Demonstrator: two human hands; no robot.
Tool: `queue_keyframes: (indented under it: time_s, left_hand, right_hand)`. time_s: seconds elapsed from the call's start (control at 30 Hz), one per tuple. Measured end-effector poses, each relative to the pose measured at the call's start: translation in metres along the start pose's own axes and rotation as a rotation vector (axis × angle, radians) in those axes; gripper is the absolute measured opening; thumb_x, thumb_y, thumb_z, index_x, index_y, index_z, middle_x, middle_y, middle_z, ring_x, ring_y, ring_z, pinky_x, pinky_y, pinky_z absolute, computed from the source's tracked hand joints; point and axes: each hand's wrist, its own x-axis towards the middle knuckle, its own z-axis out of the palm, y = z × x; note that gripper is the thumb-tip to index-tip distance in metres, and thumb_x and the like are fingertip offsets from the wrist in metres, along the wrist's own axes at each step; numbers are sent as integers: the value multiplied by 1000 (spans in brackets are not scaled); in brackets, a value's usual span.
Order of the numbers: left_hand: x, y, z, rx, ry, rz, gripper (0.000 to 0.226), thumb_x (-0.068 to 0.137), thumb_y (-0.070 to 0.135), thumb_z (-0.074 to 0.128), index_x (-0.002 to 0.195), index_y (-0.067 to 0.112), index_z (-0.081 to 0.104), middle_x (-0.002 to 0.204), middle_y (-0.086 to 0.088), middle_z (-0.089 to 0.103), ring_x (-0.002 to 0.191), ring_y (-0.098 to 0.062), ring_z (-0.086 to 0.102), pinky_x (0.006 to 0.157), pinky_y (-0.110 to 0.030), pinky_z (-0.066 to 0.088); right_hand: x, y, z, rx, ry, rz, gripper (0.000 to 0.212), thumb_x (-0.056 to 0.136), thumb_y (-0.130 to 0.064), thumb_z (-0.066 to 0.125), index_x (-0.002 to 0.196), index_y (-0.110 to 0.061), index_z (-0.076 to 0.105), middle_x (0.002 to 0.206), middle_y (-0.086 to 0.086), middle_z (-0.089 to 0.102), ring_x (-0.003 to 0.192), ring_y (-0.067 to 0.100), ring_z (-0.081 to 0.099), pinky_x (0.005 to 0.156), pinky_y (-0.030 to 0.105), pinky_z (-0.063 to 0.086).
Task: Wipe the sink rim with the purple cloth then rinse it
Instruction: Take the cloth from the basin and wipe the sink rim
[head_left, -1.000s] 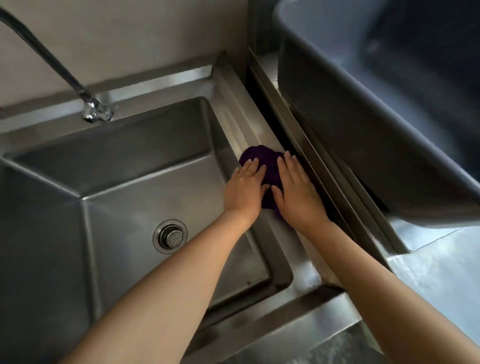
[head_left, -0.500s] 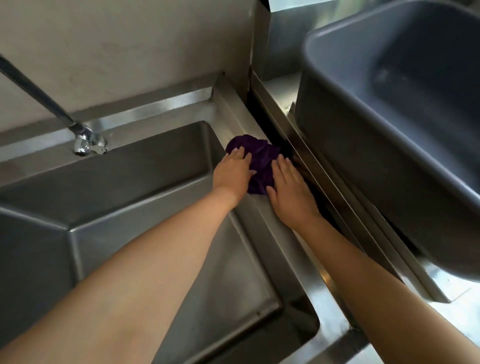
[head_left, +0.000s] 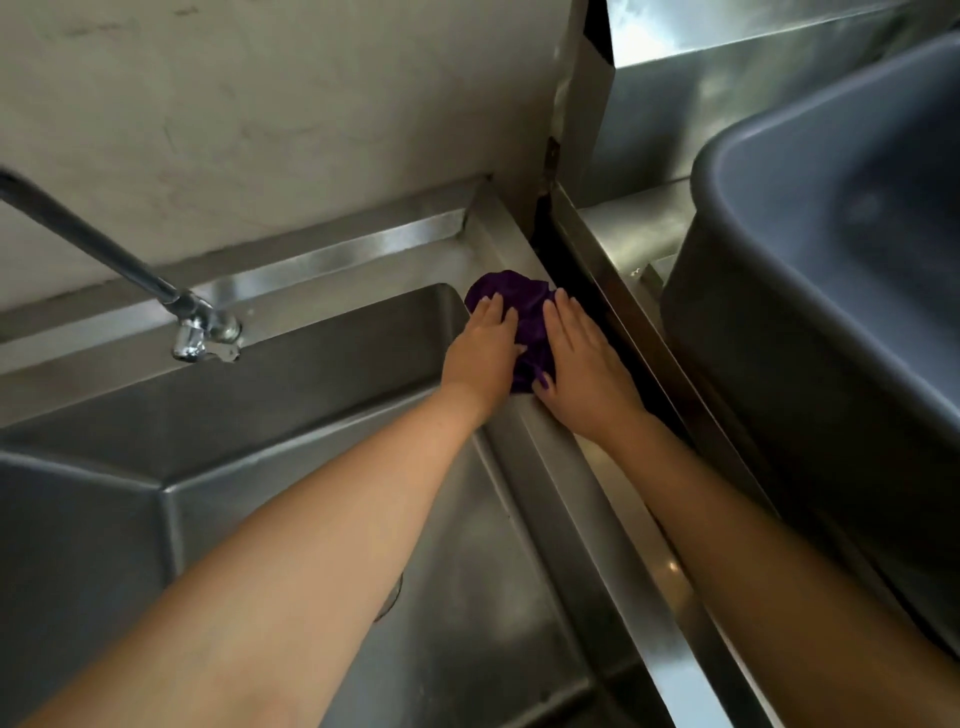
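While the left hand (head_left: 483, 353) and right hand (head_left: 584, 366) press flat-fingered, the purple cloth (head_left: 525, 306) — bunched — is half hidden.

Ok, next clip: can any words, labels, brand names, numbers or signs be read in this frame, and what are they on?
No text can be read.
The stainless steel sink rim, chrome faucet and dark grey plastic tub show no lettering.
The crumpled purple cloth, pressed under the left hand and right hand, shows no label.
The small dark mark on the steel corner post is too blurred to tell.
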Motion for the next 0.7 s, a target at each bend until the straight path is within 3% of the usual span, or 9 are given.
queue_keyframes:
  time_s: [0.7]
  left_hand:
    - [84, -55, -23, 68, 68, -34, 49, 96, 23, 44, 143, 10, 32, 153, -13, 25, 142, -25, 20, 116, -33, 14]
  right_hand:
    - [110, -13, 0, 90, 9, -57, 81, 90, -26, 54, 149, -11, 1, 160, 8, -4, 147, 20, -5, 119, 33, 2]
